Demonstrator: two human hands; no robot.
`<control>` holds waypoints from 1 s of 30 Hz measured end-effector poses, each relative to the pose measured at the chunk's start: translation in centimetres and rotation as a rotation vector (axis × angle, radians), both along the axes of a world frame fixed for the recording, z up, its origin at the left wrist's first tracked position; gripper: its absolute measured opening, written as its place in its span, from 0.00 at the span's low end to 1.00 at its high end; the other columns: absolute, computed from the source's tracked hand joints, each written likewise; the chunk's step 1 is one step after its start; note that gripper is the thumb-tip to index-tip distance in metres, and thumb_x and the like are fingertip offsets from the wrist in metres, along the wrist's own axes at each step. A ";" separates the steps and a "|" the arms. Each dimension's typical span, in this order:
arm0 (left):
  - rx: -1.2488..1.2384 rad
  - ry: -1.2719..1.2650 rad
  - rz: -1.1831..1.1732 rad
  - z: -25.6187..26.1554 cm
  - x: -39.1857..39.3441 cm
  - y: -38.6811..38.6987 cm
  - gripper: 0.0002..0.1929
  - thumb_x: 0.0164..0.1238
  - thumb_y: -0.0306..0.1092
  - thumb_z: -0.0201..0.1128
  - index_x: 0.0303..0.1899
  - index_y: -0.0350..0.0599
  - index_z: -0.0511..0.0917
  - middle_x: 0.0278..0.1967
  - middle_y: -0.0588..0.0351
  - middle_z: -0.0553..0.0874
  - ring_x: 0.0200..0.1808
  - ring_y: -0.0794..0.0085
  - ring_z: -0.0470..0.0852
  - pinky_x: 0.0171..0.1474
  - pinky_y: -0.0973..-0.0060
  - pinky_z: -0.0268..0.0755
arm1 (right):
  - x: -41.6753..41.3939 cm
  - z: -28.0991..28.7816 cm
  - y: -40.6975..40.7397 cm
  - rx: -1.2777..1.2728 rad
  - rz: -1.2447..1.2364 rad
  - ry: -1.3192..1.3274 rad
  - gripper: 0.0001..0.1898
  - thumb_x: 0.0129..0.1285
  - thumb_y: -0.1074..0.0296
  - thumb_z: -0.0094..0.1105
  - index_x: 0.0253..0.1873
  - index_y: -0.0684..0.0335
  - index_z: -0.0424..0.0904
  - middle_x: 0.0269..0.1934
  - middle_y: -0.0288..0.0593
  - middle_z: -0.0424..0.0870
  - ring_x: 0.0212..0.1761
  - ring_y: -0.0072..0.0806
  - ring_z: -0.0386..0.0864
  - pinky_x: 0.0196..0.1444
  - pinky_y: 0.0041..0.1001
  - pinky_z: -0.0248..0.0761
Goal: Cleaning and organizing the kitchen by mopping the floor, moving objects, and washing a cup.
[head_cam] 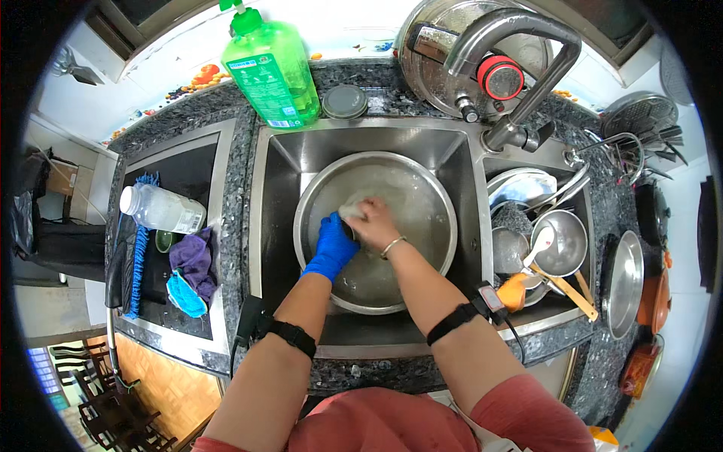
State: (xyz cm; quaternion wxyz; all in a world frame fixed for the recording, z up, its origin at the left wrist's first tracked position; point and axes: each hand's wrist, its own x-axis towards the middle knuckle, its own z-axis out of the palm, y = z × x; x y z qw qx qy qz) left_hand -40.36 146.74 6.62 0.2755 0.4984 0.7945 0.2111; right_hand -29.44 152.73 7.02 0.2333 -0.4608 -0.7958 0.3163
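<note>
A wide steel basin (449,226) of cloudy water stands in the larger bay of a steel sink (367,339). Over its middle, my left hand (334,243), in a blue glove, is closed around a small dark-rimmed object (349,230), mostly hidden by my fingers. My bare right hand (375,224), with a bangle at the wrist, grips a pale wet cloth (355,204) and presses it against the far side of that object. The two hands are nearly touching.
Bowls, a steel pan (559,243) and utensils fill the right bay under the faucet (508,127). A green soap bottle (271,79) and a jar lid (344,101) stand behind. At left lie a plastic jar (169,210), a purple cloth (194,263) and a blue duster (138,271).
</note>
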 end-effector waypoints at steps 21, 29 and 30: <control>0.085 -0.081 0.003 -0.7 -1.8 -1.5 0.38 0.27 0.33 0.72 0.48 0.41 0.62 0.44 0.41 0.70 0.47 0.51 0.69 0.51 0.63 0.62 | -2.2 -0.4 0.0 -0.131 -0.054 -0.007 0.15 0.53 0.63 0.51 0.44 0.63 0.68 0.48 0.61 0.66 0.49 0.52 0.65 0.51 0.41 0.59; -0.003 -0.227 0.131 -1.5 -1.5 0.2 0.36 0.25 0.32 0.71 0.45 0.41 0.63 0.41 0.42 0.72 0.42 0.55 0.73 0.47 0.64 0.66 | 3.4 -6.7 1.9 -0.057 -0.182 -0.472 0.19 0.56 0.60 0.43 0.43 0.72 0.69 0.36 0.60 0.75 0.40 0.46 0.73 0.46 0.36 0.64; 0.013 -0.370 0.206 -3.8 -4.4 -0.9 0.34 0.31 0.38 0.72 0.44 0.39 0.62 0.38 0.44 0.74 0.41 0.59 0.74 0.47 0.65 0.66 | 1.9 -5.5 2.0 -0.047 -0.160 -0.448 0.19 0.56 0.60 0.43 0.43 0.72 0.69 0.36 0.60 0.75 0.40 0.46 0.73 0.46 0.36 0.64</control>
